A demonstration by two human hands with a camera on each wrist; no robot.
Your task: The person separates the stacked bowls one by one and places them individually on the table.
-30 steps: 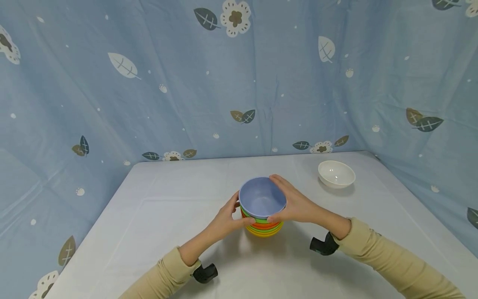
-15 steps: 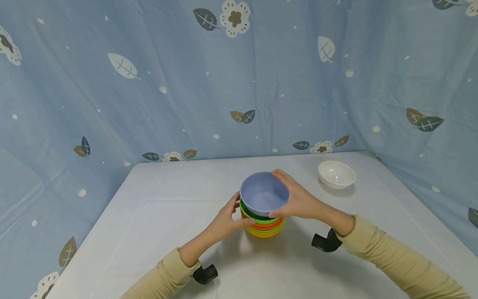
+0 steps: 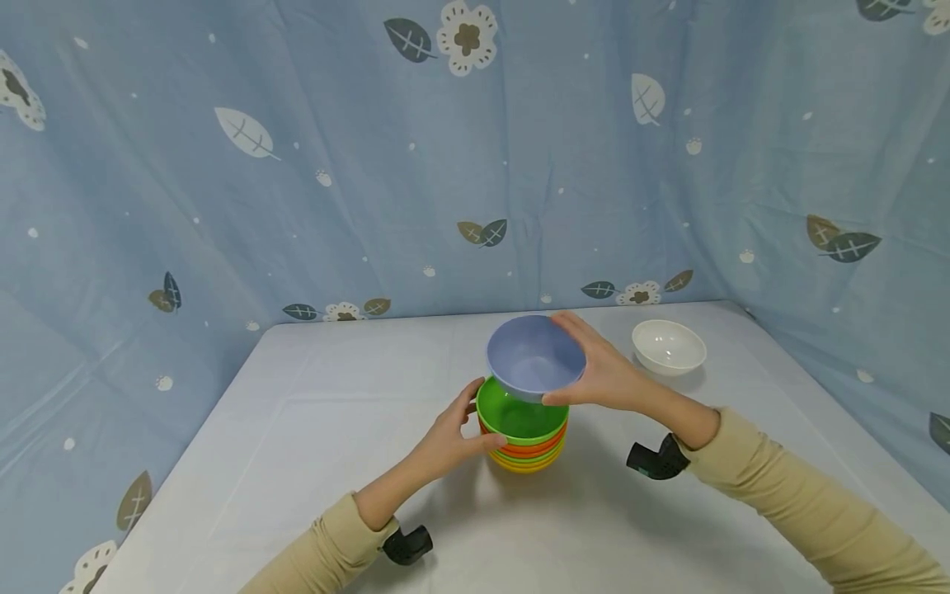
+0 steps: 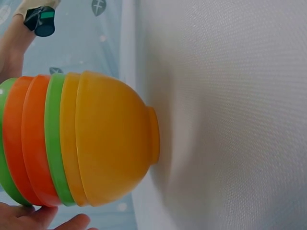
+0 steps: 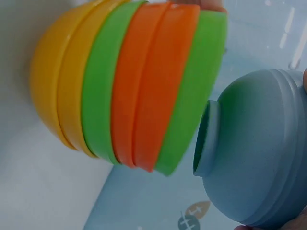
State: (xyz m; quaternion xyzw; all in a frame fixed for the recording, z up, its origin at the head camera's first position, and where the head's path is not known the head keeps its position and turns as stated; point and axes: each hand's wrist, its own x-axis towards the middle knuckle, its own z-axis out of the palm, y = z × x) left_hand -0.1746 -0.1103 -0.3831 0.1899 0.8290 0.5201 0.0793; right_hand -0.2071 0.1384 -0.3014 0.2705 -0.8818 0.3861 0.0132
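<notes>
Between thumb and fingers of the right hand (image 3: 610,370), pinched at the rim: blue bowl (image 3: 530,356), now raised out of the stack (image 3: 529,454) it sat in earlier; green bowl (image 3: 519,419) bared below those fingers. Left hand (image 3: 451,439) unmoved, gripping the stack's side.

Bowl stack (image 3: 525,453): six, nested, on the tabletop (image 3: 319,462); upper part just right of the left hand's (image 3: 454,436) fingers, its near side at the thumb.
Held bowl (image 3: 533,356): between the right hand's (image 3: 604,373) fingers at the far rim and thumb at the near rim; above the bowl stack, apart from it.
Single bowl (image 3: 669,346): on the tabletop, right of the right fingers, toward the far right corner.
Curtain (image 3: 416,198): behind the tabletop, beyond both hands' fingers.
</notes>
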